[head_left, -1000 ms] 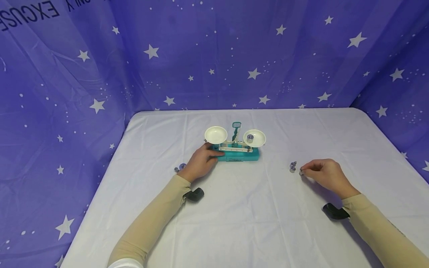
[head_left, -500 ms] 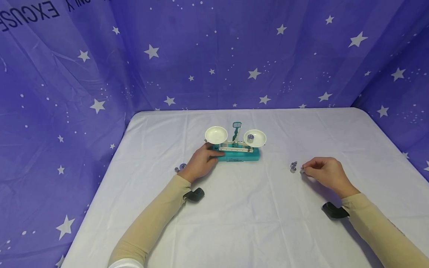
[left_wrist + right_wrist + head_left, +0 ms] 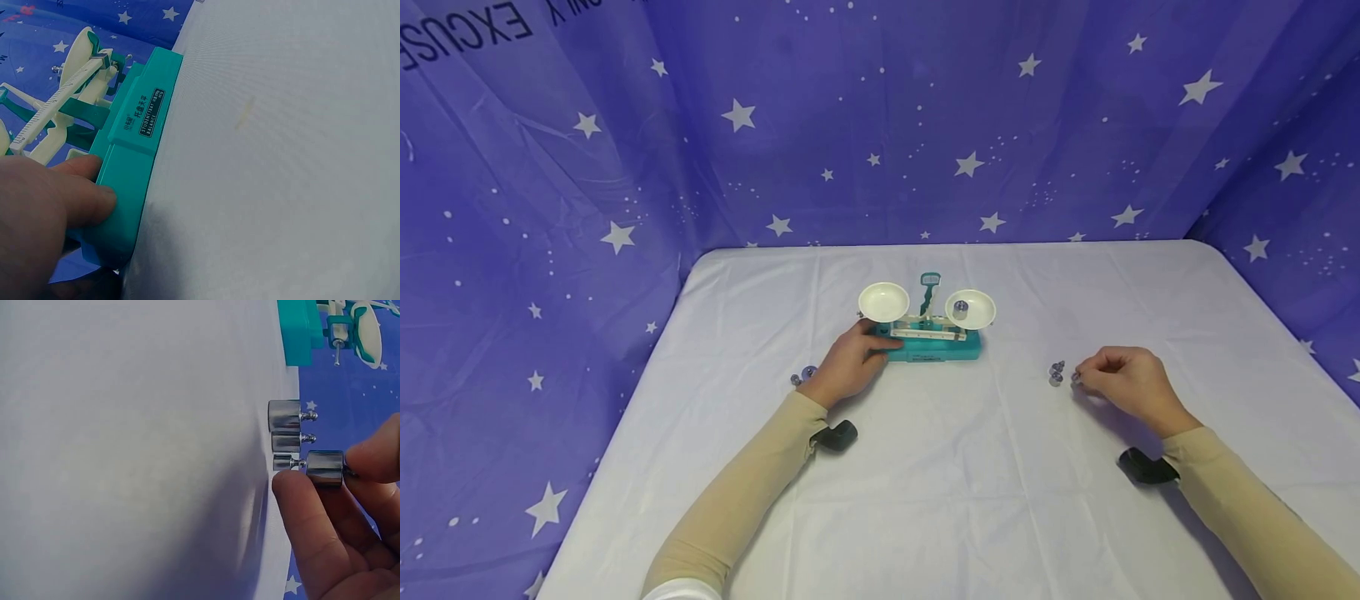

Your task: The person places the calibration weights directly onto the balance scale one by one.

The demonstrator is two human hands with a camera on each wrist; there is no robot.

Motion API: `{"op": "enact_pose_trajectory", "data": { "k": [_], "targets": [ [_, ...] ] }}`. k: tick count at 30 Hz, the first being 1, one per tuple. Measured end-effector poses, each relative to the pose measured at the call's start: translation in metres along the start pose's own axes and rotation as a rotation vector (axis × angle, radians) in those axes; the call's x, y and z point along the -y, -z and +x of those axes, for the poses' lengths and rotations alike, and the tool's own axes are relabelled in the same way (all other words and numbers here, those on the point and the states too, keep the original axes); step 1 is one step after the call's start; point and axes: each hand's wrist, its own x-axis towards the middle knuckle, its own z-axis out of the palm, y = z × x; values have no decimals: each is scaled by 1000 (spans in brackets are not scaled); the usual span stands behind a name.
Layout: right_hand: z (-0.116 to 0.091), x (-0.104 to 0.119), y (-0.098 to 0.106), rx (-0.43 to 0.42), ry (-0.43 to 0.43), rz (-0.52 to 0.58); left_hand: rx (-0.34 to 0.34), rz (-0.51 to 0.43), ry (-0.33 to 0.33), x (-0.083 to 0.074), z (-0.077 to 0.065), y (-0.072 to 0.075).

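My right hand has a metal weight pinched at its knob end between thumb and fingertip. Another finger reaches down towards the cloth; I can't tell if it touches. What has just changed is small: over the last second my hand has risen a little, and the weight's base now stands clear of the cloth, higher than its neighbours' bases. I judge that the pick-up is made — the weight is mine to carry, though not yet on the balance.

Just beside it three weights stand upright in a row on the white tablecloth, stepping down in size, the smallest nearest my grip.

My left hand hasn't shifted. Its thumb presses the front of the teal balance and its fingers curl round the left end of the base, which I'd say steadies it. The balance is upright near the middle of the table, well apart from my right hand. One weight sits in the right pan, which looks slightly lower than the left pan.

Close by my left wrist are more weights, partly hidden — I can't count them surely.
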Motion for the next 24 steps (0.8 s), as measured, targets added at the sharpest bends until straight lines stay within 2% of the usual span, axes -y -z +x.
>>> {"op": "enact_pose_trajectory", "data": {
  "k": [9, 24],
  "targets": [
    [7, 9, 2, 3, 18, 41, -3, 9, -11, 1, 0, -1],
    [30, 40, 14, 83, 1, 128, -1, 5, 6, 0, 0, 0]
  ]
}}
